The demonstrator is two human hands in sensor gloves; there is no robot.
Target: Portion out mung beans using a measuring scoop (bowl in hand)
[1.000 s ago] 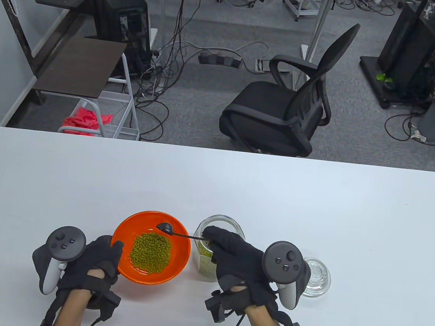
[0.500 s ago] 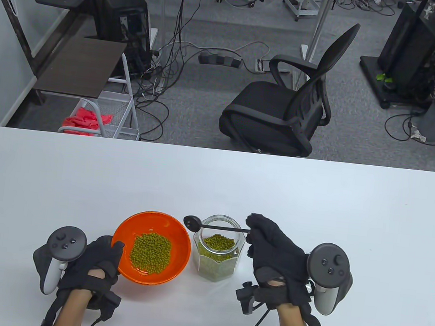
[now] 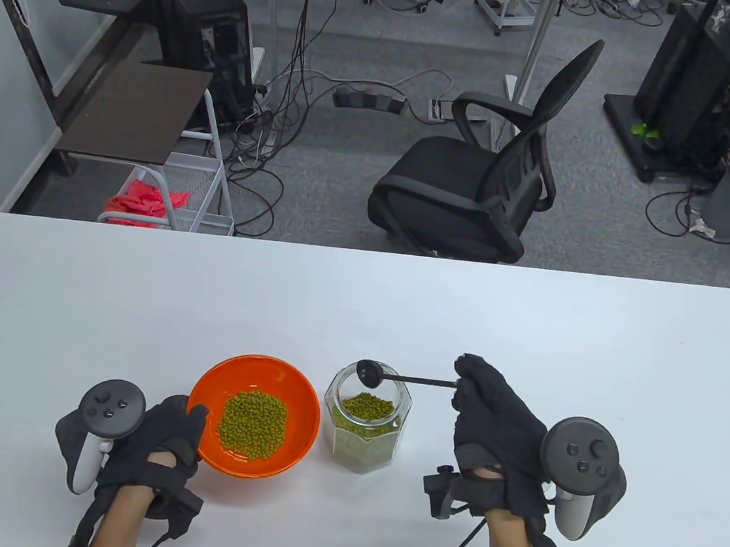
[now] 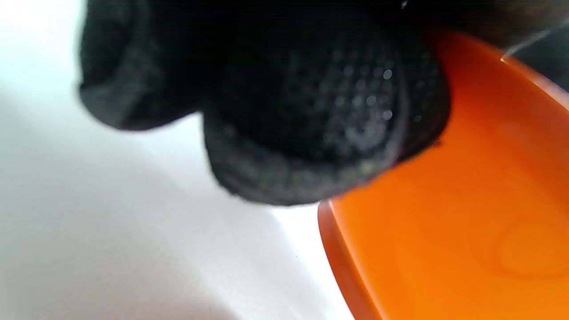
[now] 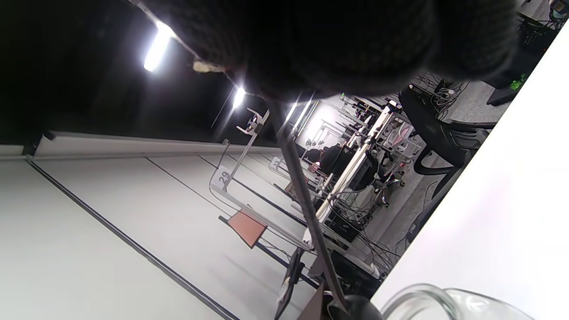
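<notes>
A black mesh office chair (image 3: 473,187) stands on grey carpet beyond the white table (image 3: 530,325).

So the bowl (image 3: 254,416) sits on the table (image 3: 531,319) with the jar (image 3: 366,422) just to its right, beans (image 3: 253,424) in both. Left hand (image 3: 155,437) is at the bowl's left rim, right hand (image 3: 493,420) is right of the jar, and the scoop (image 3: 369,371) hangs over the jar's far edge.
</notes>
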